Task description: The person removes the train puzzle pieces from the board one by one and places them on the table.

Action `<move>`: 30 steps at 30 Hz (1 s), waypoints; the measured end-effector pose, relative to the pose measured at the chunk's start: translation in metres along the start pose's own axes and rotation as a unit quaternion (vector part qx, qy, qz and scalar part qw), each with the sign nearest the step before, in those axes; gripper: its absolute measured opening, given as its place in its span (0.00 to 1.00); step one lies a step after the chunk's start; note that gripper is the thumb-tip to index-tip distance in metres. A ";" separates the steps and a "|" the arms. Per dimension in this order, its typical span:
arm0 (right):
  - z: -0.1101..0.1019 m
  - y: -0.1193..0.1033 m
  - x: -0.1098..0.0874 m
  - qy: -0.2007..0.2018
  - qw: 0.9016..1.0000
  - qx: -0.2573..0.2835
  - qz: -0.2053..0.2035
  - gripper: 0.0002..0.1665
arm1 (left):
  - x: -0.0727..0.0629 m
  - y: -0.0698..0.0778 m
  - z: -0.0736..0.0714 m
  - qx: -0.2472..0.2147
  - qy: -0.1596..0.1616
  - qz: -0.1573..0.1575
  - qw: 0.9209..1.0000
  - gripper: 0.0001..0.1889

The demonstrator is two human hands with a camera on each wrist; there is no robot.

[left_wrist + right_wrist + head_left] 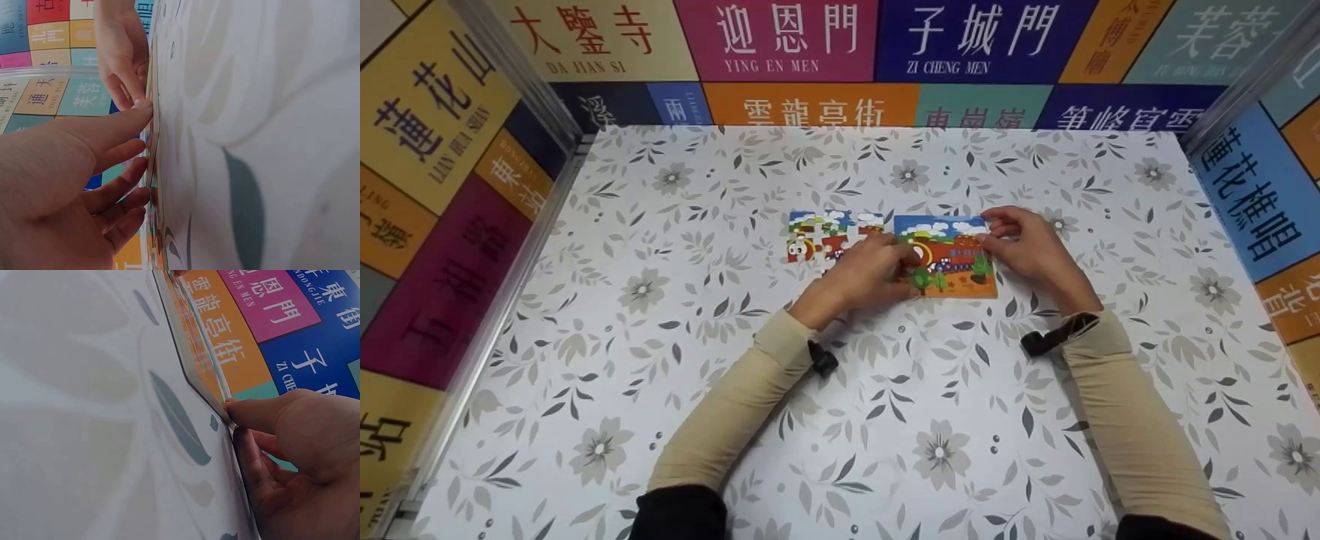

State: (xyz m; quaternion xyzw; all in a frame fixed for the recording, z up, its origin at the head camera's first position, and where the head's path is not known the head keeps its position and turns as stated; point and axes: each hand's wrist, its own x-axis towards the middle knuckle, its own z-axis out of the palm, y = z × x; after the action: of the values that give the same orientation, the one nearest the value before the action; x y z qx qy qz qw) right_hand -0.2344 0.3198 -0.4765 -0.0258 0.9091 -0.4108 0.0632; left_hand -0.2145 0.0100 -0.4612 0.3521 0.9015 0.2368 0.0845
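A flat picture board (952, 286) with a red train, green trees and orange ground lies on the table. Just left of it are jigsaw puzzle pieces (808, 238) showing a smiling train face under a cloudy sky, partly joined. The left hand (861, 274) reaches over the gap between them, thumb and fingertips touching the board's left side and covering some pieces. In the left wrist view, those fingers (130, 174) are spread and gently bent along the low edge. At the board's upper right corner, the right hand (1027, 244) pinches the edge between thumb (253, 412) and forefinger.
The table (780, 450) wears a white cloth with grey flowers and leaves. Colourful panels with large lettering (787, 37) stand along its back and both sides. Each wrist carries a black camera mount (1042, 343) over a beige sleeve (1132, 405).
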 end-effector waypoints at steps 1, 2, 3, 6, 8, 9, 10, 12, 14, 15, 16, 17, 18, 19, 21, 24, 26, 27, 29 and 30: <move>0.000 0.000 0.000 0.000 1.000 -0.001 0.001 0.29 | 0.000 0.000 0.000 -0.003 0.001 0.002 1.000 0.23; 0.000 0.000 0.000 0.000 1.000 -0.001 0.002 0.29 | 0.000 0.000 0.001 -0.006 0.000 0.003 1.000 0.23; 0.000 0.000 0.000 0.000 1.000 0.000 0.003 0.29 | 0.000 -0.001 0.001 -0.009 0.001 0.004 1.000 0.23; 0.000 0.000 0.000 -0.001 1.000 0.000 0.001 0.29 | -0.001 0.000 0.002 -0.020 -0.002 0.003 1.000 0.22; 0.000 0.000 0.000 0.000 1.000 0.001 0.001 0.29 | -0.001 0.000 0.002 -0.025 -0.004 0.000 1.000 0.23; 0.000 0.000 0.000 0.000 1.000 0.001 0.001 0.28 | -0.001 0.000 0.002 -0.026 -0.004 -0.002 1.000 0.23; 0.000 0.000 0.000 -0.001 1.000 0.002 0.000 0.28 | -0.001 0.001 0.002 -0.027 -0.004 -0.005 1.000 0.24; 0.000 0.000 0.000 -0.001 1.000 0.004 0.001 0.28 | -0.002 0.002 0.002 -0.030 -0.004 -0.012 0.999 0.25; 0.000 -0.001 0.000 0.000 1.000 0.005 0.003 0.28 | -0.002 0.003 0.002 -0.033 -0.004 -0.019 0.999 0.28; 0.000 -0.001 0.000 0.000 1.000 0.006 0.005 0.28 | -0.002 0.004 0.002 -0.035 -0.003 -0.022 0.999 0.29; 0.000 -0.001 0.000 0.000 1.000 0.005 0.005 0.29 | -0.002 0.005 0.002 -0.038 -0.003 -0.026 0.999 0.30; 0.000 -0.001 0.000 -0.001 1.000 0.003 0.007 0.29 | -0.002 0.006 0.001 -0.041 -0.003 -0.030 0.999 0.32; 0.000 -0.001 0.000 -0.001 1.000 0.005 0.008 0.29 | -0.002 0.007 0.001 -0.043 -0.004 -0.033 0.999 0.35; 0.000 -0.001 0.000 -0.001 1.000 0.006 0.008 0.29 | -0.002 0.007 0.001 -0.044 -0.003 -0.035 0.998 0.36; 0.000 -0.001 0.000 -0.001 1.000 0.007 0.006 0.29 | -0.002 0.008 0.001 -0.045 -0.002 -0.039 0.998 0.40; 0.000 0.001 0.001 0.002 1.000 0.005 0.001 0.29 | -0.002 0.008 0.002 -0.039 0.006 -0.031 0.999 0.38; 0.001 0.002 0.002 0.006 1.000 0.000 -0.004 0.29 | -0.002 0.008 0.002 -0.036 0.013 -0.023 0.999 0.35; 0.001 0.003 0.003 0.007 1.000 -0.003 -0.007 0.29 | -0.002 0.008 0.002 -0.035 0.016 -0.019 0.999 0.33; 0.002 0.004 0.004 0.010 1.000 -0.008 -0.013 0.29 | -0.002 0.008 0.003 -0.035 0.018 -0.014 0.999 0.32; 0.002 0.004 0.005 0.011 1.000 -0.008 -0.013 0.29 | -0.002 0.007 0.003 -0.035 0.016 -0.014 0.999 0.32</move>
State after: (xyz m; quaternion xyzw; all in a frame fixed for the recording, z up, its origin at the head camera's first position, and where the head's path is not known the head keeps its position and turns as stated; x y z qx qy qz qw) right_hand -0.2386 0.3208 -0.4811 -0.0337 0.9125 -0.4048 0.0479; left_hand -0.2078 0.0149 -0.4604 0.3324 0.8987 0.2731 0.0855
